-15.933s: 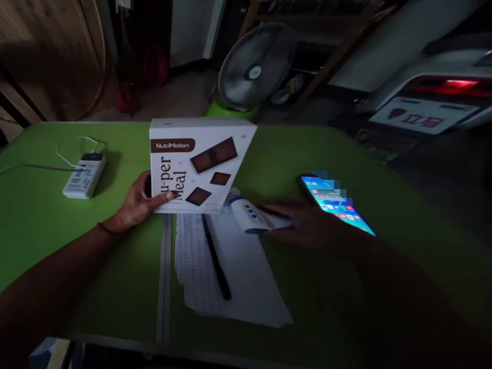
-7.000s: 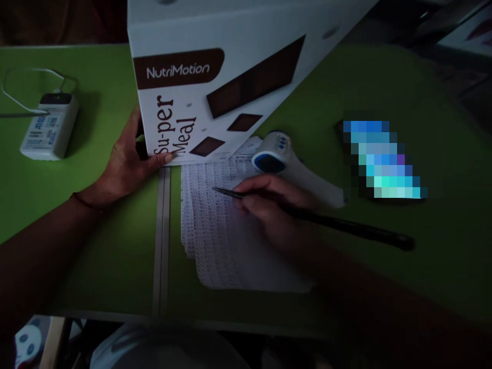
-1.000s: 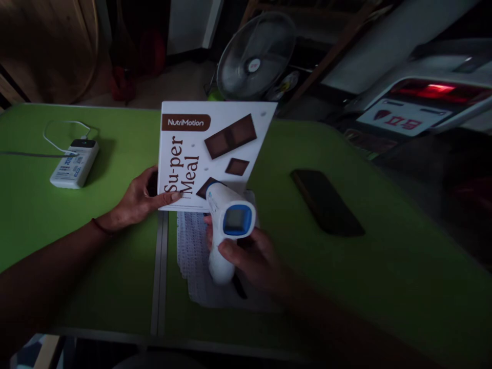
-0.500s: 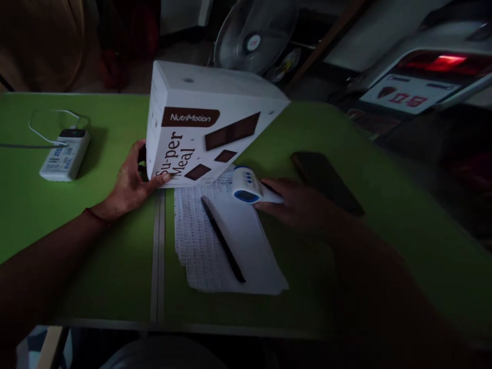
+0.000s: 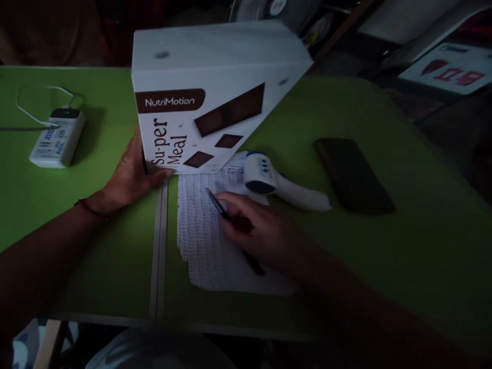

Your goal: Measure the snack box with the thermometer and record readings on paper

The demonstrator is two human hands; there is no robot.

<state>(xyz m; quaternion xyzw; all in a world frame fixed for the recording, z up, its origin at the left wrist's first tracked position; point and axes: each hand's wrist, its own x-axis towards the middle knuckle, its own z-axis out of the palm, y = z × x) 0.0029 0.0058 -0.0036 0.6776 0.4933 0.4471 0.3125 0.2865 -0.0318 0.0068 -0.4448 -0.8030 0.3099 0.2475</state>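
A white box [image 5: 226, 56] printed "NutriMotion Su-per Meal" is held tilted above the table by my left hand [image 5: 128, 177], its thumb on the lower front edge and the other fingers behind. My right hand [image 5: 261, 230] pinches a black pen [image 5: 219, 202] over the handwritten sheets of paper [image 5: 200, 236]. Part of the pen is covered by that hand. Just beyond my right hand, a white and blue infrared thermometer [image 5: 261, 174] lies across the top of the papers, its handle pointing right.
On the green table [image 5: 107, 246], a dark phone-like slab [image 5: 353, 174] lies to the right. A white power bank [image 5: 57, 138] with cables sits on the left. A fan [image 5: 277, 7] stands behind the table, and a white vehicle part with a plate [image 5: 446, 66] is at back right.
My right hand has let go of the thermometer, now lying on the table, and has taken hold of the pen. The box appears larger and higher in view, still in my left hand.
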